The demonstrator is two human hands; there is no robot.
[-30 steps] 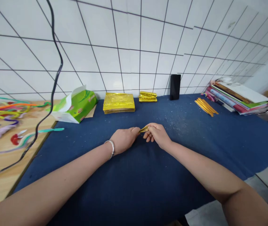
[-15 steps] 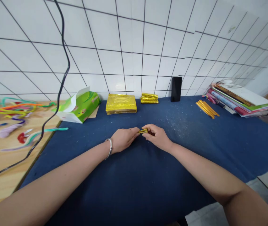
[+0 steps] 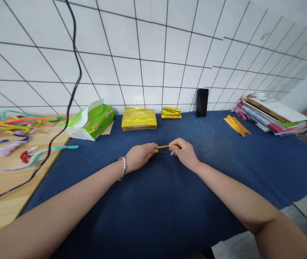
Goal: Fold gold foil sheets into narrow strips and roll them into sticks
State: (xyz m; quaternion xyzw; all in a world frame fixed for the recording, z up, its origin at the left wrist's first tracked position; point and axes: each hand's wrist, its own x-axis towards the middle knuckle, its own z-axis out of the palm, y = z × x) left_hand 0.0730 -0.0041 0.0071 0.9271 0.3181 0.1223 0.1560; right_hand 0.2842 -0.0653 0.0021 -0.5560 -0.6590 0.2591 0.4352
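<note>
A thin strip of gold paper (image 3: pixel 163 146) is stretched between my two hands, low over the blue cloth (image 3: pixel 153 201). My left hand (image 3: pixel 141 155), with a silver bangle at the wrist, pinches its left end. The fingers of my right hand (image 3: pixel 183 151) are closed on its right end. Beyond my hands, by the wall, lie a thick stack of gold sheets (image 3: pixel 139 118) and a small pile of folded gold pieces (image 3: pixel 171 112). Several narrow golden strips (image 3: pixel 236 125) rest farther right.
A green tissue pack (image 3: pixel 96 120) is at the back left, beside colourful pipe cleaners (image 3: pixel 15 124) on a wooden surface. A black cable (image 3: pixel 73 90) hangs in front. A black phone (image 3: pixel 202 103) leans on the wall; books and papers (image 3: pixel 274 115) are piled at right.
My hands have moved slightly apart, the right one to the right. The gold paper, which flared open at its right end, now shows as a narrow, flat strip.
</note>
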